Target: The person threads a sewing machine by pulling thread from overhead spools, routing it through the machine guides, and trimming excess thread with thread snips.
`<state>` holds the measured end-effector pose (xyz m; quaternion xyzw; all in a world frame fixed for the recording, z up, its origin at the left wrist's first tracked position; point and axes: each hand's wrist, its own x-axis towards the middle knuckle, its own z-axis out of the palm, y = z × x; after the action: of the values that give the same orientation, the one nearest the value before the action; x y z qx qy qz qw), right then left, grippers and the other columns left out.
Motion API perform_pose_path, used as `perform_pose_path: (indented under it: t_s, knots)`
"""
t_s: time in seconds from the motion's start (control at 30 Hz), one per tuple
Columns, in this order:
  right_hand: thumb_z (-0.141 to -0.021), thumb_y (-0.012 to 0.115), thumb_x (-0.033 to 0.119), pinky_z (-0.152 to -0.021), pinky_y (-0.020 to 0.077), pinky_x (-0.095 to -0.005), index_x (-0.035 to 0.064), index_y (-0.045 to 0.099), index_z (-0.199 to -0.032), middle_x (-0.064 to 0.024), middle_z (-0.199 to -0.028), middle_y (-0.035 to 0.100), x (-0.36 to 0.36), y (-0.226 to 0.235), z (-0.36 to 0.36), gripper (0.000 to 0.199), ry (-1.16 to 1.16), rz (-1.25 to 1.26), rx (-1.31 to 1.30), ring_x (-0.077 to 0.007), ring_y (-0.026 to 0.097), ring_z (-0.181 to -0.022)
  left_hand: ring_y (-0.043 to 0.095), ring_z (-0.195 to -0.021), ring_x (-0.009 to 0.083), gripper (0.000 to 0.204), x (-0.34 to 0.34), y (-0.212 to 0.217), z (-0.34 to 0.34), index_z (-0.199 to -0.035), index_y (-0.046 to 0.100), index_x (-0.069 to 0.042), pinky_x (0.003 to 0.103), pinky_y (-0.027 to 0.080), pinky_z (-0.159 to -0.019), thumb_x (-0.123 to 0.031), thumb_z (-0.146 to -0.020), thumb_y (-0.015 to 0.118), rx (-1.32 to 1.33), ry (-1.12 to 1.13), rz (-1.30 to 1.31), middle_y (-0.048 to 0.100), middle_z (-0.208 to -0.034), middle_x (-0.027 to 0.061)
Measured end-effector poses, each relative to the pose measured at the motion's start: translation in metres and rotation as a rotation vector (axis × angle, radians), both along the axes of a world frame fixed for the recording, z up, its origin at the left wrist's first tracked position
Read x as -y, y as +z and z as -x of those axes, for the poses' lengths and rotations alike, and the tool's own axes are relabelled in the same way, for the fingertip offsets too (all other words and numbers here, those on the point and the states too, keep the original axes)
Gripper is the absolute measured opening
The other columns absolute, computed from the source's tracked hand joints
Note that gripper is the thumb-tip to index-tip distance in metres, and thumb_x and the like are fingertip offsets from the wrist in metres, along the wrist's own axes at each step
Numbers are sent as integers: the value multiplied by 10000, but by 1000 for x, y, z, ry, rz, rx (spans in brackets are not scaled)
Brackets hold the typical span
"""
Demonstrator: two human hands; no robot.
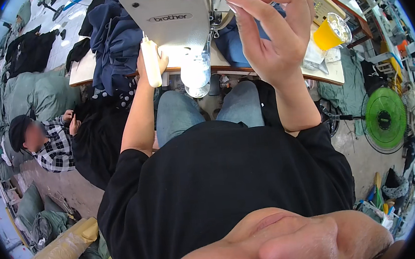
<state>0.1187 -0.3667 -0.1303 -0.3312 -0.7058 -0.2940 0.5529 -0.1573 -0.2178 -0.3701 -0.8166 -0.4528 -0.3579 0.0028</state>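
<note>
A cream-white sewing machine head stands in front of me on a pale tabletop. My right hand is raised at its right side, near the needle and thread guides. Its thumb and index finger are pinched together; anything between them is too small to make out. My left hand rests low beside the machine, partly behind a slim cream bottle-shaped object with a thin tip, so its fingers are mostly hidden. A bright lamp glares at the machine's near edge. Dark blue cloth lies bunched left of the machine, with more blue cloth at its right.
A cup of orange drink stands on the table's right side. A green fan is at the right. On the left, another person sits by black cloth. A wrapped roll lies at lower left.
</note>
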Motion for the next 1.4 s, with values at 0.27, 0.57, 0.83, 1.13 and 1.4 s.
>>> perform_pose_path:
  t_s: [0.27,0.57,0.83,1.13,1.4]
  knots:
    - [-807,750,6,-856,391,-358,97,730,-965,-41,-938,611,14,-9,-5,184,159,258,-44,-225,565,-901,629,-966,403,318,3,-13,14,-1115,649,15,496,535,-865,-131,-837,697,207,-18,-171,653,-1017,199]
    - [-836,765,-29,-849,466,-328,37,726,-1056,-85,-1070,659,2,-10,5,233,229,246,-64,-227,609,-941,585,-810,98,229,75,8,26,-1202,661,3,233,511,-682,-27,-976,636,613,96,-43,595,-1072,55]
    - [-757,821,47,-827,386,-384,113,774,-1090,-101,-1038,585,7,7,7,343,-131,70,184,-263,550,-947,657,-771,252,130,70,7,39,-1027,707,-25,357,516,-711,-45,-900,694,357,96,-15,660,-917,115]
    - [-828,793,21,-824,435,-306,85,772,-970,-48,-975,675,8,1,3,158,159,94,-41,-191,598,-947,625,-978,370,232,18,9,28,-1066,721,-94,479,517,-879,-150,-846,674,62,95,-105,672,-1024,118]
    - [-852,734,-19,-858,476,-317,37,733,-1003,-144,-1065,630,27,-7,2,162,149,131,-109,-234,583,-1024,633,-1053,344,317,-6,31,47,-1179,756,-193,487,531,-919,-198,-930,560,-297,149,2,665,-1112,100]
